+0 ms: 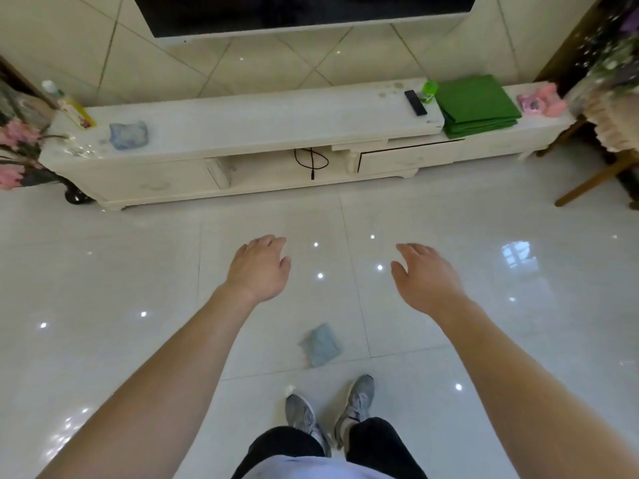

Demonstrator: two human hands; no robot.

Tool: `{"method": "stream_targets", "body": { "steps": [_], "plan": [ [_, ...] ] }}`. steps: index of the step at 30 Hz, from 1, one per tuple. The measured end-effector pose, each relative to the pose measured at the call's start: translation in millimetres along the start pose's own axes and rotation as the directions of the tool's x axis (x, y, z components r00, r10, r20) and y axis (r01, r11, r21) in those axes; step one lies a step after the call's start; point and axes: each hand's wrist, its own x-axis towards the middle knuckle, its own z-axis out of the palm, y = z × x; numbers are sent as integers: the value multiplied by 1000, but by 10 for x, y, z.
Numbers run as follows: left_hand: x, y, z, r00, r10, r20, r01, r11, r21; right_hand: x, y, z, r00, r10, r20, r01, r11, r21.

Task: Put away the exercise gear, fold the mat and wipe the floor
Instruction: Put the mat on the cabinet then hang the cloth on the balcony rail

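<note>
A folded green mat point(477, 105) lies on the right part of the white TV stand point(242, 133). Pink exercise gear point(541, 100) sits at the stand's far right end. A blue-grey cloth point(321, 344) lies flat on the glossy tiled floor, just ahead of my shoes. A second crumpled blue cloth point(128, 134) rests on the stand's left part. My left hand point(259, 267) and my right hand point(423, 273) hover above the floor with relaxed fingers, holding nothing, well above and beyond the floor cloth.
A black remote point(416, 102) and a green bottle point(428, 92) sit beside the mat. A TV point(304, 12) hangs on the wall. Pink flowers point(14, 143) stand at left, a wooden table leg point(594, 183) at right. A black cable point(311, 160) dangles under the stand.
</note>
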Motion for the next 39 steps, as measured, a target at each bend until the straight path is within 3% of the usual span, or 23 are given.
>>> {"method": "stream_targets", "body": {
  "steps": [16, 27, 39],
  "plan": [
    [802, 2, 1657, 982, -19, 190, 19, 1000, 0, 780, 614, 1686, 959, -36, 282, 35, 999, 8],
    [1618, -428, 3618, 948, 33, 318, -25, 999, -30, 1310, 974, 3763, 903, 25, 429, -23, 1000, -11],
    [1700, -896, 5681, 889, 63, 454, -50, 998, -41, 1432, 1342, 5877, 832, 69, 550, -61, 998, -34]
  ]
}}
